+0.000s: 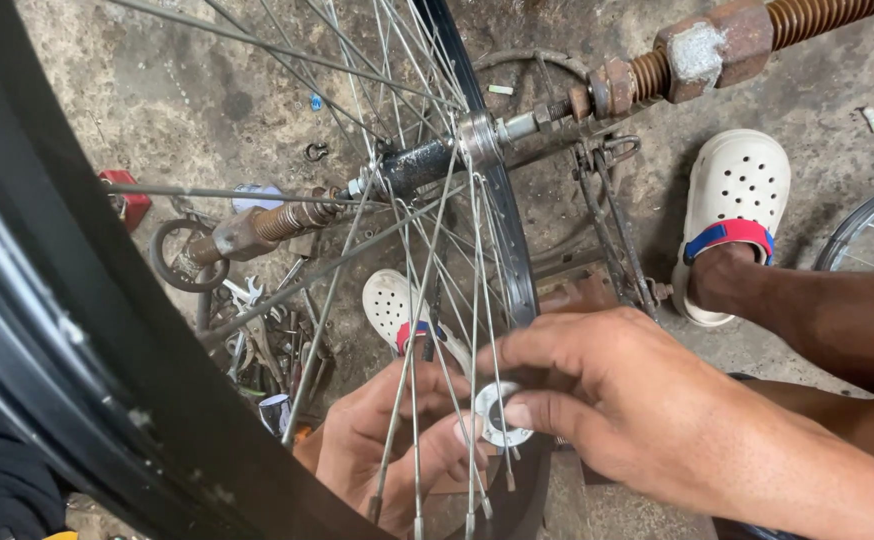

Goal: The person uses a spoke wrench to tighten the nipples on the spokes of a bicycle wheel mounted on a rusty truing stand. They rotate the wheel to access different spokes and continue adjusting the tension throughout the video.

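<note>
Pinching a small white ring-shaped part (498, 413) between thumb and forefinger, the right hand (617, 395) reaches in from the right edge of the view, fingers pressed together around the part's rim. The left hand (397, 445) sits just below and to the left of it, behind the thin silver steel spokes (412, 300) of a black-rimmed bicycle wheel (87, 330); its fingers curl loosely up toward the white part and seem to touch its lower side — whether they actually grip it, I cannot tell.

The wheel's dark metal hub (422, 165) sits above the hands, its axle clamped between two rusty threaded steel rods (277, 222) with square nuts — one to the left, one running up to the top right corner of the view. The wheel's thick black tyre sweeps across the left side.

On the stained concrete floor (207, 90) below lie a scatter of steel spanners (257, 320) near the left rod, and a small red tin (129, 200) farther left. Two feet in white perforated clogs with red-and-blue straps (732, 215) rest on the floor, one at the right, one behind the spokes.
</note>
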